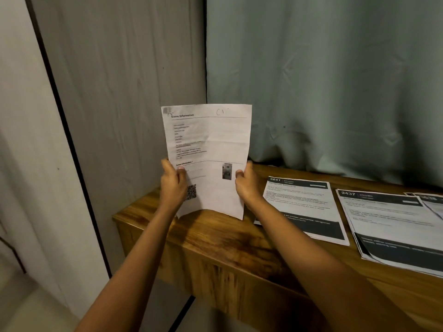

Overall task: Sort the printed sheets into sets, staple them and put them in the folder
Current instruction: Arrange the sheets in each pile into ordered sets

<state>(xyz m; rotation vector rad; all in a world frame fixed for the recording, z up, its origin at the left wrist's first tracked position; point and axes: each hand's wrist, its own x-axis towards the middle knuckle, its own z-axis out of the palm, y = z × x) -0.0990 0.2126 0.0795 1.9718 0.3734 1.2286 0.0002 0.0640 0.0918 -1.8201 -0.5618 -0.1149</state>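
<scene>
I hold a set of printed sheets (211, 149) upright, its bottom edge resting on the wooden table (215, 240) near the left end. The front page is headed "Scene Information" and carries a QR code and a small photo. My left hand (172, 185) grips the set's left edge and my right hand (247, 184) grips its right edge, thumbs on the front. Two more printed sets lie flat on the table to the right: one numbered 2641 (304, 207) and one numbered 2437 (393, 226). No stapler or folder is in view.
Another sheet (431, 200) pokes in at the far right edge. A grey-green curtain (323, 80) hangs behind the table. A grey wood-grain panel (119, 92) stands to the left, and the table's left end drops to the floor.
</scene>
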